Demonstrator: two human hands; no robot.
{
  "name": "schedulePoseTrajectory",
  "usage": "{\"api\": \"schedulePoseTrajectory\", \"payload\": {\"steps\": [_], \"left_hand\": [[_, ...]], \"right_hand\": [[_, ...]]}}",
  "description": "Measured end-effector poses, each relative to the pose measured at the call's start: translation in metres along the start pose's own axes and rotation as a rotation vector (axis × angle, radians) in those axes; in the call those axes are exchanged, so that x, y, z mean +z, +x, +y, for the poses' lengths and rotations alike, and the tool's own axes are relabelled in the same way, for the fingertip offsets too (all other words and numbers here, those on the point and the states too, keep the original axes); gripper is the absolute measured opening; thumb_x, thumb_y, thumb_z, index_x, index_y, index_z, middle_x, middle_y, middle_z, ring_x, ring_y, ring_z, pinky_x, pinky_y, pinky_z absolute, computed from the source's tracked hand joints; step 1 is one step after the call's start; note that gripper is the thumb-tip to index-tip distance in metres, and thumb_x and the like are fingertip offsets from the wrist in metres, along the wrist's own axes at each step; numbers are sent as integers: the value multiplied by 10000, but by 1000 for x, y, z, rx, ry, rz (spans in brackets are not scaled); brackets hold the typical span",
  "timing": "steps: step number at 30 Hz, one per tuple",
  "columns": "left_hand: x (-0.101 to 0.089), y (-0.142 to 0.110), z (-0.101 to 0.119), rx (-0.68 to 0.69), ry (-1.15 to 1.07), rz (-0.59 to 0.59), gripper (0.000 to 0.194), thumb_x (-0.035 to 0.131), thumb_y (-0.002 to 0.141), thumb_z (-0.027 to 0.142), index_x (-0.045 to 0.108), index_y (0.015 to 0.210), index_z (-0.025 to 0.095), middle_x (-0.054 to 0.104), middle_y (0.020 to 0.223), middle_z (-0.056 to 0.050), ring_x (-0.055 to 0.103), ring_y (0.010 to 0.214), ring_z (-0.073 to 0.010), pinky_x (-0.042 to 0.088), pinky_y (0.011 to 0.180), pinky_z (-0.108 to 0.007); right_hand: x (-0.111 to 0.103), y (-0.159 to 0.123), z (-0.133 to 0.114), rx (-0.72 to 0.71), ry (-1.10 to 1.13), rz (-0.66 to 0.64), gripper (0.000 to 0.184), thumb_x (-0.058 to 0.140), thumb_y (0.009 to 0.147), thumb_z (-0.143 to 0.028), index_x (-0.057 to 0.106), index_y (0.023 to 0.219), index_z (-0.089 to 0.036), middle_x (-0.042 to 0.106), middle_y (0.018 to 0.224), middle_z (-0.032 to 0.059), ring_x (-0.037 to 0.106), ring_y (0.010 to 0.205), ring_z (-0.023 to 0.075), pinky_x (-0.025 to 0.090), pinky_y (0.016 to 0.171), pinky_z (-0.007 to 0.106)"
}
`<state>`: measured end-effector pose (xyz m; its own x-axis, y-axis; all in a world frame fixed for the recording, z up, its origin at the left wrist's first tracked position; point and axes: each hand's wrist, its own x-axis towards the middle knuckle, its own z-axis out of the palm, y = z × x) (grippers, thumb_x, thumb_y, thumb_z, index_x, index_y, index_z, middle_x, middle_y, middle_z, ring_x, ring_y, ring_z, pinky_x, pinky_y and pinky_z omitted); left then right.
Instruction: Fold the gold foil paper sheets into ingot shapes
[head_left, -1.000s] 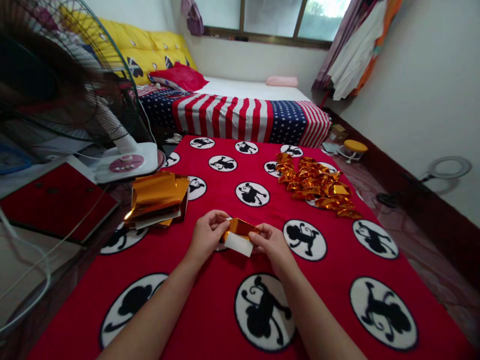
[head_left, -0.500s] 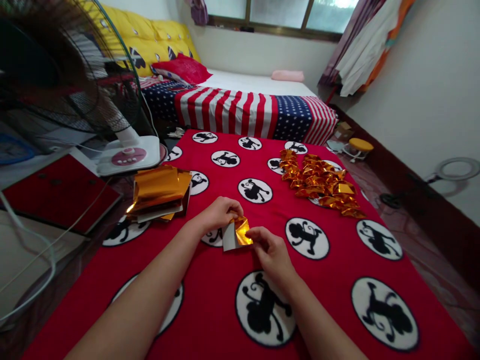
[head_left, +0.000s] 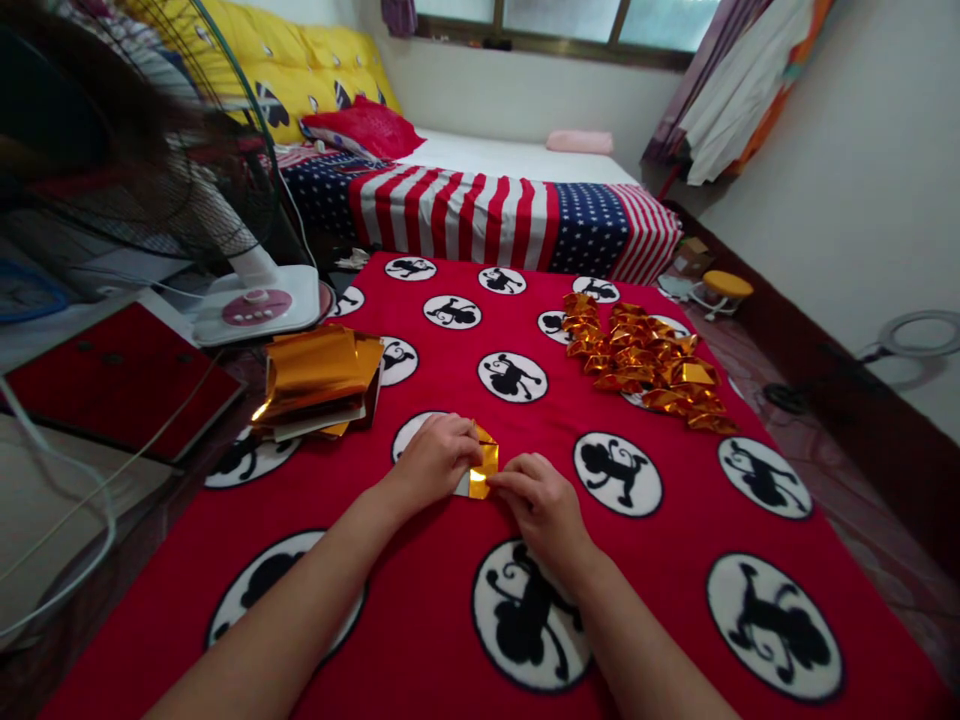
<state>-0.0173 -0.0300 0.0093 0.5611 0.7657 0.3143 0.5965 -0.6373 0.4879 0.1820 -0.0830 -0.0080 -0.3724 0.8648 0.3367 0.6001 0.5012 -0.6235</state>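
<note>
A partly folded sheet of gold foil paper (head_left: pixel 485 473), white on its reverse, lies on the red cloth between my hands. My left hand (head_left: pixel 439 455) is closed over its left side, fingers covering much of the white face. At the lower right edge, my right hand (head_left: pixel 541 497) pinches the paper between thumb and fingertips. A stack of flat gold foil sheets (head_left: pixel 319 370) sits on the cloth to the left. Several folded gold foil pieces (head_left: pixel 649 360) stand in rows at the back right.
The red cloth (head_left: pixel 420 620) has white circles with black monkey figures. A fan (head_left: pixel 259 295) stands at the left, its blades blurred, beside a red panel (head_left: pixel 112 375). Behind is a bed with a flag-patterned cover (head_left: pixel 465 215). A yellow stool (head_left: pixel 726 285) is at the right.
My left hand has moved down over the paper and covers more of its white side. The gold part now looks flatter and narrower. My right hand stays at the lower right edge.
</note>
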Motion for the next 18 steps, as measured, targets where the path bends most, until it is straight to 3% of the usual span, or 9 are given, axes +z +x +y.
{"api": "schedulePoseTrajectory", "payload": {"steps": [6,10,18], "left_hand": [[0,-21,10,13,-30,34,175,577,845,137,719,915,212,648,977,-75,567,959,-203,447,865,-363],[3,-22,13,26,-120,11,183,568,858,137,720,918,220,661,960,-68,583,949,-192,474,852,-341],[2,-37,17,-50,-218,70,187,565,849,125,730,873,211,676,965,-68,607,952,-179,501,868,-336]], "right_hand": [[-6,5,-3,-83,-29,15,193,539,921,-184,721,914,-249,664,1040,61,534,967,206,471,797,332],[-10,5,-7,-110,-13,-57,208,501,933,-159,693,909,-234,690,1010,50,540,942,205,473,792,331],[-8,5,-11,45,41,-71,114,568,880,-147,651,854,-221,641,941,45,565,889,182,448,776,305]]}}
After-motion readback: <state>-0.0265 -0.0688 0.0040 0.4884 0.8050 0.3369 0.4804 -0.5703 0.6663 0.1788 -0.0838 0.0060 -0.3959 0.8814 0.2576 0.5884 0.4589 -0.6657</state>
